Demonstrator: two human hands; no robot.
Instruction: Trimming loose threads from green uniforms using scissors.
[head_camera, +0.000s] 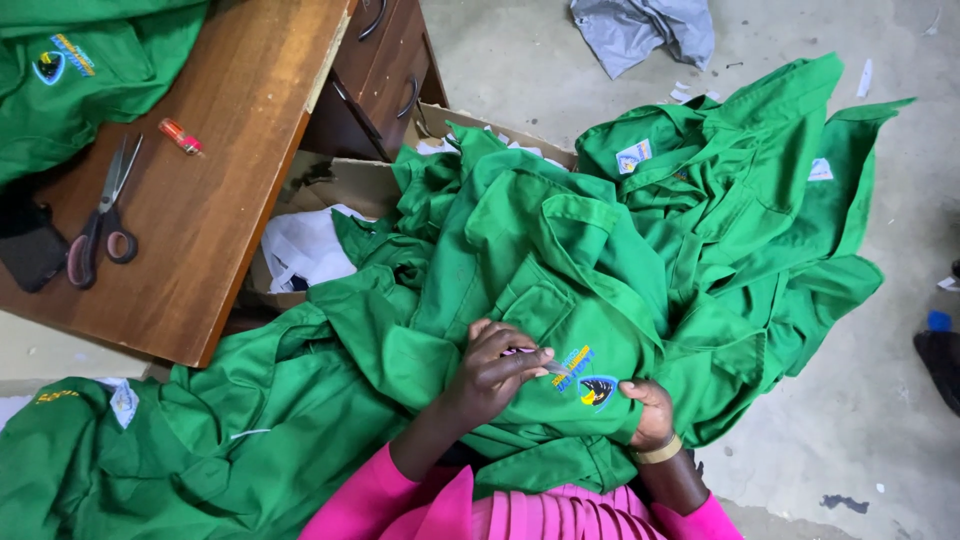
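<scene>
Head view is taken from above, and much is cut off: the person's arms are seen only from pink sleeves (380, 500) at the bottom edge, and the lap is buried under cloth. A small tool is pinched in the left hand (495, 365), its fingers closed together, but too little of it shows for its kind to be told. The right hand (648, 410), with a gold bangle (660, 450) at the wrist, is clamped on a fold of the green garment (540, 270), fingers tucked beneath.

The garment is bright green, collared, with a yellow, blue and black embroidered badge (585, 378) lying between the two hands. It is spread over the lap, amid a heap of like green garments (750, 200).

A wooden desk (230, 150) with drawers is seen at upper left, bearing scissors (100, 225), a small orange item (181, 136) and another green garment. A cardboard box (350, 185) stands beside it. The floor (880, 400) is bare concrete, with a grey cloth (645, 28) lying on it.
</scene>
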